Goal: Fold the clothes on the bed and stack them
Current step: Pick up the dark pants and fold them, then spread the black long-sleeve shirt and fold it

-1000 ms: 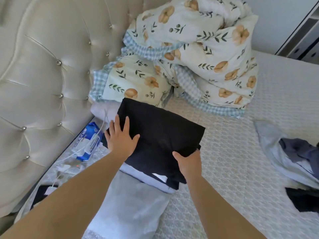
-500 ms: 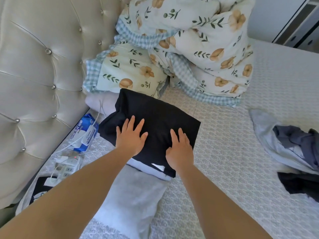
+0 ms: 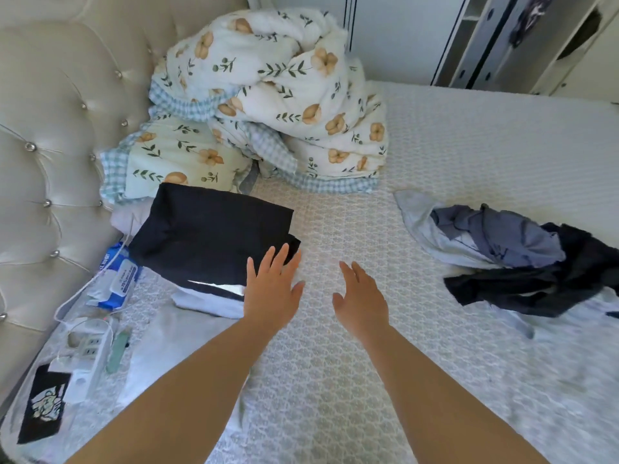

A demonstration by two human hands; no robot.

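A folded dark navy garment [image 3: 207,236] lies on top of a folded white garment [image 3: 207,301], forming a small stack near the headboard. My left hand [image 3: 273,289] hovers open at the stack's right front corner, fingers straight, holding nothing. My right hand [image 3: 360,301] is open over the bare mattress [image 3: 335,380], to the right of the stack and apart from it. A loose heap of unfolded clothes [image 3: 509,259], grey-blue, pale and black pieces, lies on the right side of the bed.
A floral duvet [image 3: 284,95] and a floral pillow [image 3: 174,159] are piled at the bed's head. By the tufted headboard [image 3: 50,145] lie a wipes pack [image 3: 120,279], a power strip [image 3: 88,356] with cable, and a black printed cloth [image 3: 42,405]. Wardrobe [image 3: 522,38] stands beyond the bed.
Both hands have lifted off the navy garment and moved right. The right hand is now over the mattress. The view has swung right, showing more of the loose clothes.
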